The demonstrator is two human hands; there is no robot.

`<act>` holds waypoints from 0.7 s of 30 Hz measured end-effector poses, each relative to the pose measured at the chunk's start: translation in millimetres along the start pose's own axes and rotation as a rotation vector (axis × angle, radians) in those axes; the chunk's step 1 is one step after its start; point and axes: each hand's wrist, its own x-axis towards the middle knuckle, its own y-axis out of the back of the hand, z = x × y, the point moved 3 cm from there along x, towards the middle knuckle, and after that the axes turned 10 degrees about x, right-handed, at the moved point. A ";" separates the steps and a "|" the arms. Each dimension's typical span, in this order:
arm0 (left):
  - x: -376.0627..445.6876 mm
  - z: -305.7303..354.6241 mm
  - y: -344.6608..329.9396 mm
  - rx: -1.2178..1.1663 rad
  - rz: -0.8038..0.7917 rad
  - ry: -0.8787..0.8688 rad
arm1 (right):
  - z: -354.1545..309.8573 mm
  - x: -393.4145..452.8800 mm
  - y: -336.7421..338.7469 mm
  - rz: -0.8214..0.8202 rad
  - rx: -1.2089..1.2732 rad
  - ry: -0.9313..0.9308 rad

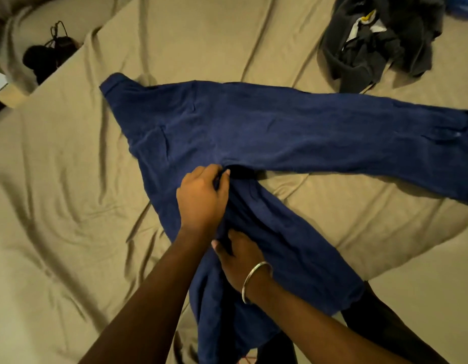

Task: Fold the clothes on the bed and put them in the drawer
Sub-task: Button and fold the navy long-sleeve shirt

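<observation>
- The left hand curls its fingers into the cloth at the crotch of a pair of blue trousers, pinching a fold where the two legs meet.
- The right hand, nearer the camera, grips the same garment lower down; its thumb presses on top of the fabric while the other fingers are tucked beneath it and hidden from view.
- A silver bangle circles the right wrist.
- The blue trousers lie spread over the bed, waistband toward the far left, one leg stretched out to the right edge of the view, the other leg running down toward the person and hanging off the bed's near edge.
- The bed is covered with a creased tan sheet.
- A heap of dark grey clothes, with a patch of white and yellow showing in it, sits on the bed at the far right, well apart from the trousers.
- A black object with thin cords lies beyond the bed's far left corner; what it is cannot be told.
</observation>
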 end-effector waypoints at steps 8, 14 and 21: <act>22.3 5.2 -0.2 -0.165 -0.073 0.158 | 17.9 -42.1 20.1 0.181 0.443 0.019; 17.2 25.1 -15.1 -0.150 -0.158 0.129 | 57.1 -80.3 76.0 0.411 -0.234 0.217; -12.2 36.5 -17.7 -0.265 -0.060 0.168 | 69.7 -81.3 115.0 0.494 -0.190 0.296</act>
